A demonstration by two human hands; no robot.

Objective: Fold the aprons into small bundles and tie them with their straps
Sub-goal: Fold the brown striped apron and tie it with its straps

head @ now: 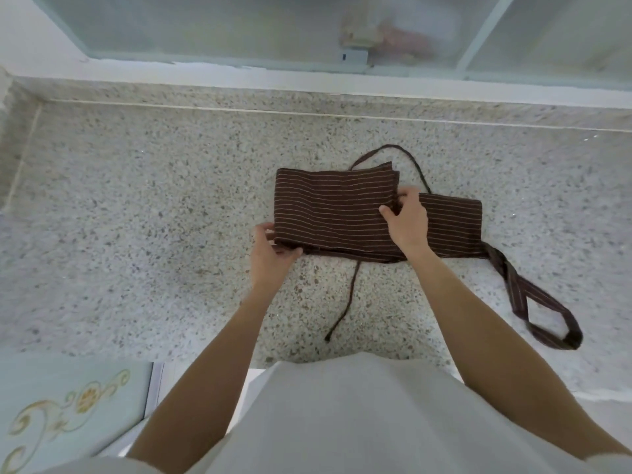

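Observation:
A brown apron (333, 208) with thin pale stripes lies folded into a strip on the speckled stone counter (136, 217). Its left part is doubled over the rest. My left hand (272, 258) grips the near left corner of the fold. The fingers of my right hand (407, 220) pinch the right edge of the folded layer. A thin strap (347, 299) trails toward me, another thin strap (410, 162) loops behind the apron, and a wide striped neck loop (533, 302) lies to the right.
The counter ends at a raised back ledge (307, 94) under a frosted sliding window (239, 25). A pale cabinet door with gold ornament (68, 405) stands below the counter's near edge at left. My light-coloured clothing fills the bottom centre.

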